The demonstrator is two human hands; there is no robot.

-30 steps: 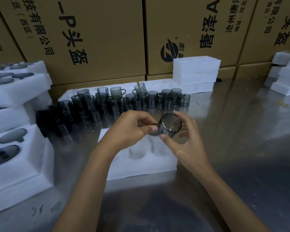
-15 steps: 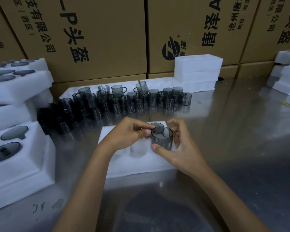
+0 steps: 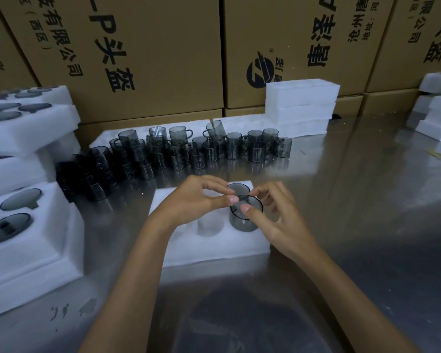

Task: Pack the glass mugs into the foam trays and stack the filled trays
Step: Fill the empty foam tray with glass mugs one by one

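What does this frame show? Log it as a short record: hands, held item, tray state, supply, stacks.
left hand: fingertips at the mug's rim
right hand: thumb on the rim, fingers behind it
held mug: dark glass, upright, partly seated in a near-right pocket
foam tray: white; another mug already in the far-right pocket; middle pocket empty
loose mugs: crowded row behind the tray
filled trays: stacked at left
empty trays: stacked at back
table: shiny metal

You have two hands (image 3: 196,200) | two mugs in your tray (image 3: 214,248) | one empty hole | three cardboard boxes (image 3: 127,54)
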